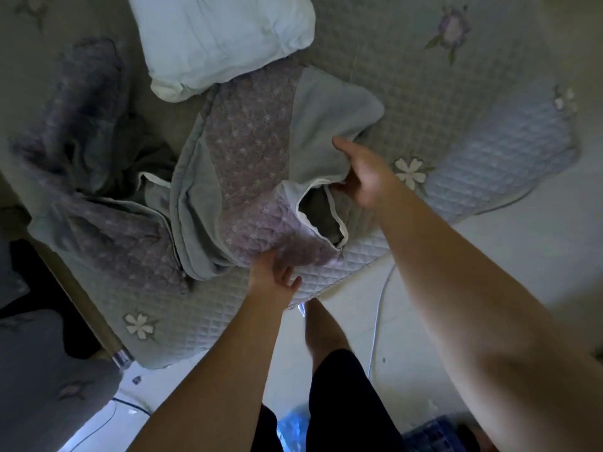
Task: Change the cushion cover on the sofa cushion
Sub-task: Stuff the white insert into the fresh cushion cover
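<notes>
Cushion [222, 37] one, covers [251, 151] two; left hand [272, 277], right hand [367, 174] gripping one

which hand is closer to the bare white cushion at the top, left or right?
Right. The right hand grips the far edge of the cushion cover, below and right of the white cushion. The left hand is at the cover's near edge, farther away.

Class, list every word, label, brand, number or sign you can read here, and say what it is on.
None: no readable text anywhere.
The cushion cover, the white cushion and the quilted sofa throw show only flower and stitch patterns, no lettering.
</notes>
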Demonstrator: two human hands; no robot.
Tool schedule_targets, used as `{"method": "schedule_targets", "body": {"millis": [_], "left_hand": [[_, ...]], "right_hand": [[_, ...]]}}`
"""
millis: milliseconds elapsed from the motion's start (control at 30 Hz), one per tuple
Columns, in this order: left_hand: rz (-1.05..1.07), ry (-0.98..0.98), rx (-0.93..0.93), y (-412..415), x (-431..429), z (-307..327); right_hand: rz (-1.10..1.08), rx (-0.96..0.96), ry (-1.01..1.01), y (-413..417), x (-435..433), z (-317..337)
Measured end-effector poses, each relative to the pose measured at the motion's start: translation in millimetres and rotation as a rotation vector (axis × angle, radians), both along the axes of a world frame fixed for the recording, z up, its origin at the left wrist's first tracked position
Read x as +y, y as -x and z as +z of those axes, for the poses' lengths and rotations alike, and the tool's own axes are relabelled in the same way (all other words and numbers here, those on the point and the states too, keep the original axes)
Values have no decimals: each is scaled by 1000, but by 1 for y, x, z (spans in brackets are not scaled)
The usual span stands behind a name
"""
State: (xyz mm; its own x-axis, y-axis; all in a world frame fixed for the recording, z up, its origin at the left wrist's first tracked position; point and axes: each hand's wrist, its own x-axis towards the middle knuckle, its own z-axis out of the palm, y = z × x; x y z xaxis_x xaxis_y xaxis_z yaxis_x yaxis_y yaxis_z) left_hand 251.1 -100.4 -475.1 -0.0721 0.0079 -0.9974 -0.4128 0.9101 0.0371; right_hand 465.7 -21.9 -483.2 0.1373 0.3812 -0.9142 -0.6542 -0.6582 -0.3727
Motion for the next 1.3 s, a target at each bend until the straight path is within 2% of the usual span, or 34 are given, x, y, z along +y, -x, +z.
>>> {"method": "schedule_targets", "body": {"millis": [67,133,300,367,467,533,633,700,800,967,1067,1167,1300], "left_hand": [[99,-100,-108,3,9,14],[86,-213,-237,1,26,32],[-47,-428,-389,-15,83,95],[-139,-474,-352,-25,109,117],[-303,-474,-251,-33,136,151],[-355,-511,-224,-28,145,174],[-217,-667,-335,-5,150,202],[-113,-745,-452,13,151,214],[-186,-714,-387,19,157,212],[-428,-735,-58,-16,178,207],[-573,-756,16,-47,197,206],[-635,-888,61,-85,219,214],[-600,-1082,25,-152,256,238]], "right_hand": [[-155,71,-103,-7,7,18],[-303,21,-192,-22,10,39],[-721,-291,-288,-82,-4,95],[-815,-417,-285,-100,-15,109],[-828,-537,-230,-109,-35,121],[-781,-704,-196,-104,-48,132],[-641,-1037,-188,-86,-55,160],[-598,-1179,-226,-79,-51,180],[-506,-1080,-299,-83,-34,202],[-436,-779,-313,-121,-10,221],[-410,-687,-320,-144,8,227],[-324,-770,-285,-166,26,234],[-449,-1076,-371,-206,37,248]]}}
